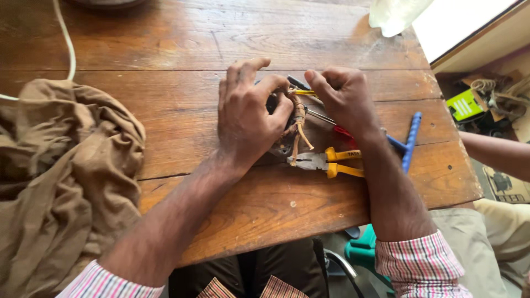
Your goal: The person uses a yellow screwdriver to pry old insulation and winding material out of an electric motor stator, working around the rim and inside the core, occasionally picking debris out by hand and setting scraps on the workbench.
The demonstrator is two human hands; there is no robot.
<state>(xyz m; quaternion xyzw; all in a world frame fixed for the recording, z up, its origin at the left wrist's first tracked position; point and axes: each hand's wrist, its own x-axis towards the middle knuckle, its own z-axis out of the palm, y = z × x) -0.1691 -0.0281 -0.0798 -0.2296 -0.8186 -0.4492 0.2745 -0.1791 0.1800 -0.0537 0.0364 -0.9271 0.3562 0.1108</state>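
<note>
Wires [298, 124], stiff copper-tipped strands, sit mid-table [165, 49] between both hands. Left hand [245, 118] curls closed over the bundle; right hand [345, 96] pinches a yellow-handled tool [305, 92] (probably light, springy). Pliers [326, 161] lie nearby.

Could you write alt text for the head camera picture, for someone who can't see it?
Two hands, left hand and right hand, work on a small wired part on a wooden table, beside yellow-handled pliers. A brown cloth lies at left.
</note>
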